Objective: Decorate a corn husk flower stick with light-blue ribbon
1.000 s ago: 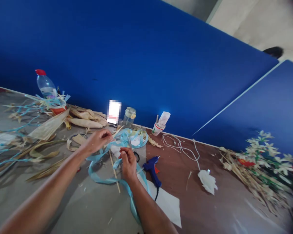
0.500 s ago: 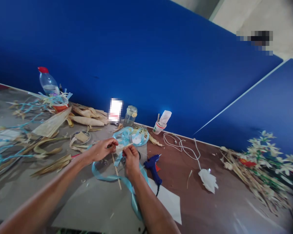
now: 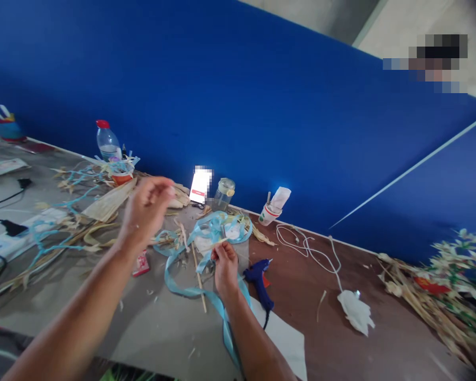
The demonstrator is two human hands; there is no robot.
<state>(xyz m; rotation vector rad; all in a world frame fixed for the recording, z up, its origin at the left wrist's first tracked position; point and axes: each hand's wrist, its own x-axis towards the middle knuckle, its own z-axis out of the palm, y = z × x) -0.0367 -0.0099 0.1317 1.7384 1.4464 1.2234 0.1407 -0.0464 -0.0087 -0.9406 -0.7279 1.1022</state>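
My left hand [image 3: 146, 211] is lifted above the dried husks on the left, thumb and fingertips pinched together; whatever may be between them is too small to make out. Lower and to the right, my right hand [image 3: 227, 267] pinches a thin pale husk strip [image 3: 221, 242], its fingers closed. Light blue ribbon [image 3: 182, 288] loops on the table around and beneath the right hand. A thin wooden stick [image 3: 200, 280] lies just left of that hand. To its right rests a blue glue gun [image 3: 257, 278], partly over a white sheet [image 3: 287, 338].
A lit phone [image 3: 200, 185], a lidded jar [image 3: 224, 194] and a paper cup [image 3: 269, 212] stand along the blue partition [image 3: 222, 106]. Left are a bottle [image 3: 108, 140], husks and a power strip [image 3: 0, 246]. A white cable [image 3: 301, 243] and flowers [image 3: 460, 254] lie right.
My left hand has moved up and left, away from the right hand, uncovering husk scraps and a small red packet. My right hand stays by the ribbon. The view has shifted left.
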